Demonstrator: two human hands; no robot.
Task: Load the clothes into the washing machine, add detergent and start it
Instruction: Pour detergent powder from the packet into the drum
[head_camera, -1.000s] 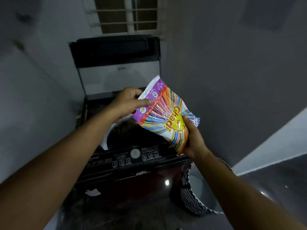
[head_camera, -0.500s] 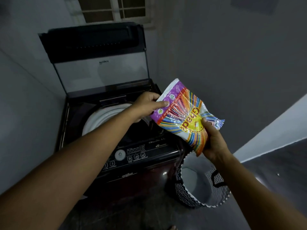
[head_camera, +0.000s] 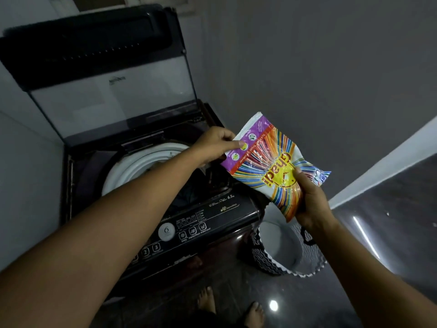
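Pinching the detergent packet [head_camera: 272, 166] top edge w/ left hand [head_camera: 214, 144], right hand [head_camera: 312, 204] gripping its bottom; it's mid-right of frame, over washing machine [head_camera: 227, 209] right rim. Lid [head_camera: 106, 98] up, drum [head_camera: 142, 162] open, basket [head_camera: 267, 263] just beside, lower right.

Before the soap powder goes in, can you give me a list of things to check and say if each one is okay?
1. The lid is lifted up: ok.
2. Clothes are inside the drum: cannot tell. It is too dark in there, though the laundry basket looks empty.
3. The detergent packet is held firmly: ok. The left hand pinches one end and the right hand grips the other.
4. The packet is torn open: cannot tell.
5. The packet is above the drum: not ok. It is off to the right of the opening.
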